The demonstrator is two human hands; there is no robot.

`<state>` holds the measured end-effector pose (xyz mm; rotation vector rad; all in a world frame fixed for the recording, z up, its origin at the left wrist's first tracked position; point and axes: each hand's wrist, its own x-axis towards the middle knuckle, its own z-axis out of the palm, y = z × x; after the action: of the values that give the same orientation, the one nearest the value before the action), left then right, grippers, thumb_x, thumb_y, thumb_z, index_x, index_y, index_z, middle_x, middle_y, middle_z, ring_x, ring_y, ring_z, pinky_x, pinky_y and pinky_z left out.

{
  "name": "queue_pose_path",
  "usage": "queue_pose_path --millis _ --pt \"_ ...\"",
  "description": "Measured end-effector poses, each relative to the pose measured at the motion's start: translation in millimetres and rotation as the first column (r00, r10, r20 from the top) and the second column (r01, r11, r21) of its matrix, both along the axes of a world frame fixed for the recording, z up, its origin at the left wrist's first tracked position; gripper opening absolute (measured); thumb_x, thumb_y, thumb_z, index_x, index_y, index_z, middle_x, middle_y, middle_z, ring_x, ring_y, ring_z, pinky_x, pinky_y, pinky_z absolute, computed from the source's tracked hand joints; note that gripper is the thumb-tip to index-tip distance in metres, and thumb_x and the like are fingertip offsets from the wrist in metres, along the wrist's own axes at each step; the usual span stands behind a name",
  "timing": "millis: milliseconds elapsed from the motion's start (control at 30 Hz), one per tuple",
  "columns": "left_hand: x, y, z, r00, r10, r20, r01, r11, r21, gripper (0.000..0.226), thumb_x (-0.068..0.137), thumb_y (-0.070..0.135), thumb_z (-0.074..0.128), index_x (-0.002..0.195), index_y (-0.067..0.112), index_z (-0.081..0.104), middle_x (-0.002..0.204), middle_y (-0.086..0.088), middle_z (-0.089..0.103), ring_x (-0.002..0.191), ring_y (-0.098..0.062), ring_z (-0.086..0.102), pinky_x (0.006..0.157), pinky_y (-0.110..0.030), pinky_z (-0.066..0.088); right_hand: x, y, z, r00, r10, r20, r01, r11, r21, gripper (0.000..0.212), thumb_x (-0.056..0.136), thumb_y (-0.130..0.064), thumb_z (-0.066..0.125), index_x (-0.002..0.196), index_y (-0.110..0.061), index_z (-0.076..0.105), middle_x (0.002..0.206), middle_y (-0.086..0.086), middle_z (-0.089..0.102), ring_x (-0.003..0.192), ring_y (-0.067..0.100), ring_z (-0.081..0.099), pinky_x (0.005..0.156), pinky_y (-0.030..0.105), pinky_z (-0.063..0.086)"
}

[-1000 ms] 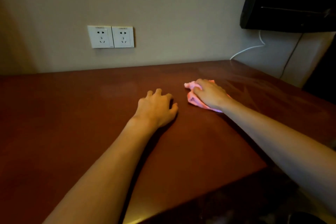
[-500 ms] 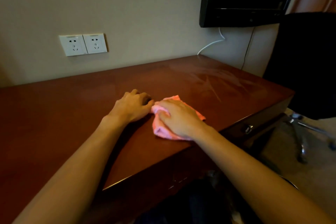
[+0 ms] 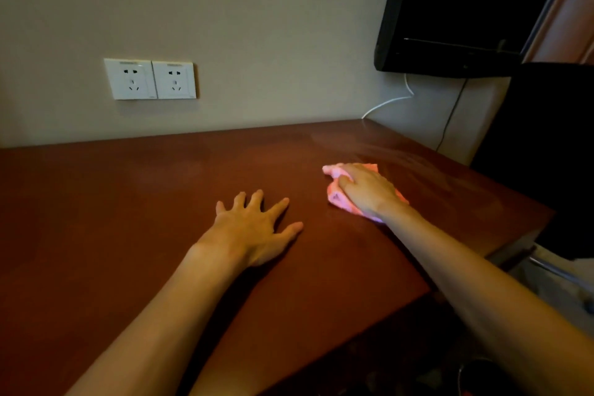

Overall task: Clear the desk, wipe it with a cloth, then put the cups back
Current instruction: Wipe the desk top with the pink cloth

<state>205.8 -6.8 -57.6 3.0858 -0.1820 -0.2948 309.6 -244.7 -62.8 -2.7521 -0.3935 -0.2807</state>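
Head view | right hand (image 3: 369,191) is pressing pink cloth (image 3: 336,199) on desk (image 3: 128,202), far right | left hand (image 3: 254,230) is lying flat, released, bracing | advice: overlap strokes leftward; cups unseen.

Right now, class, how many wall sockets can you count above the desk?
2. The left socket and the right socket sit side by side on the wall, above the desk's back edge. More may lie outside the frame.

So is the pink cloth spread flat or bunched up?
Bunched up: the pink cloth shows crumpled folds under the right hand on the desk.
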Motion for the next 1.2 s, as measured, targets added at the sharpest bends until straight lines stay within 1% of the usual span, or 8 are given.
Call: queue_pose_path --millis 167,300,367,433,567,800,1067,1200 --pt "-5.3 -24.4 10.8 1.0 0.004 -0.024 -0.004 1.0 0.001 0.085 0.083 0.09 0.014 0.156 0.053 -0.006 0.169 -0.002 -0.013 0.155 -0.036 -0.01 0.119 -0.07 0.001 -79.8 -42.5 0.1 0.952 0.304 -0.027 -0.301 0.951 0.078 0.044 0.107 -0.02 0.043 0.137 -0.049 0.058 0.143 -0.04 0.047 0.136 -0.023 0.028 0.105 -0.002 0.015" --pt "-2.6 -74.9 14.3 0.995 -0.029 -0.093 0.028 1.0 -0.004 0.089 0.079 0.094 0.018 0.154 0.056 -0.008 0.168 -0.004 -0.02 0.152 -0.042 -0.017 0.115 -0.074 -0.002 -38.2 -66.8 2.4 0.981 0.192 -0.01 -0.191 0.978 0.08 0.041 0.109 -0.026 0.038 0.139 -0.044 0.059 0.147 -0.029 0.05 0.137 -0.009 0.038 0.111 0.024 0.031" --pt "1.3 -85.1 8.6 0.992 0.009 -0.129 -0.005 1.0 0.029 0.091 0.077 0.095 0.017 0.154 0.056 -0.011 0.167 -0.006 -0.022 0.151 -0.046 -0.017 0.114 -0.076 -0.002 -18.5 -63.8 2.2 0.997 0.071 -0.012 -0.07 0.997 0.029 0.044 0.108 -0.025 0.035 0.14 -0.04 0.059 0.15 -0.019 0.051 0.141 0.004 0.041 0.109 0.027 0.031" --pt "4.1 -85.4 2.1 0.994 0.008 -0.111 -0.003 0.999 0.044 0.09 0.078 0.095 0.016 0.155 0.054 -0.011 0.168 -0.007 -0.021 0.151 -0.047 -0.015 0.114 -0.076 -0.001 -30.6 -60.0 -5.2 0.99 0.139 0.035 -0.14 0.99 0.028 0.044 0.105 -0.024 0.039 0.137 -0.044 0.06 0.147 -0.026 0.052 0.141 -0.005 0.039 0.115 0.027 0.032" --pt "6.0 -82.2 -0.8 0.997 -0.004 -0.08 0.006 1.0 0.027 0.092 0.077 0.095 0.017 0.155 0.055 -0.008 0.169 -0.007 -0.016 0.152 -0.047 -0.011 0.114 -0.075 0.002 -78.6 -68.9 -1.3 0.942 0.334 -0.024 -0.331 0.941 0.071 0.047 0.106 -0.021 0.047 0.129 -0.061 0.056 0.13 -0.059 0.036 0.126 -0.034 0.022 0.101 -0.005 0.014" --pt "2.9 -85.0 2.7 0.994 0.023 -0.108 -0.016 0.998 0.064 0.093 0.076 0.096 0.017 0.156 0.054 -0.007 0.169 -0.004 -0.015 0.153 -0.045 -0.01 0.115 -0.075 0.003 -45.2 -48.6 -3.8 0.991 0.13 0.022 -0.13 0.992 0.004 0.045 0.103 -0.025 0.042 0.14 -0.047 0.057 0.152 -0.021 0.049 0.143 0.003 0.039 0.113 0.032 0.035" --pt "5.0 -81.8 10.8 0.988 -0.037 -0.152 0.047 0.997 0.065 0.111 0.065 0.102 0.026 0.158 0.05 -0.004 0.17 -0.008 -0.01 0.152 -0.048 -0.004 0.114 -0.074 0.009 -111.6 -49.1 -7.5 0.982 0.187 -0.007 -0.187 0.982 -0.021 0.043 0.108 -0.026 0.042 0.149 -0.039 0.047 0.16 -0.016 0.039 0.146 0.007 0.032 0.099 0.018 0.021" --pt "22.1 -49.5 32.7 0.996 -0.091 -0.023 0.09 0.995 -0.036 0.11 0.067 0.101 0.031 0.157 0.037 0.027 0.163 -0.012 0.029 0.146 -0.04 0.032 0.115 -0.055 0.033 -129.1 -38.7 -7.5 0.959 0.281 0.045 -0.28 0.96 -0.035 0.043 0.106 -0.026 0.045 0.144 -0.047 0.05 0.155 -0.023 0.041 0.142 -0.009 0.028 0.1 0.004 0.015"
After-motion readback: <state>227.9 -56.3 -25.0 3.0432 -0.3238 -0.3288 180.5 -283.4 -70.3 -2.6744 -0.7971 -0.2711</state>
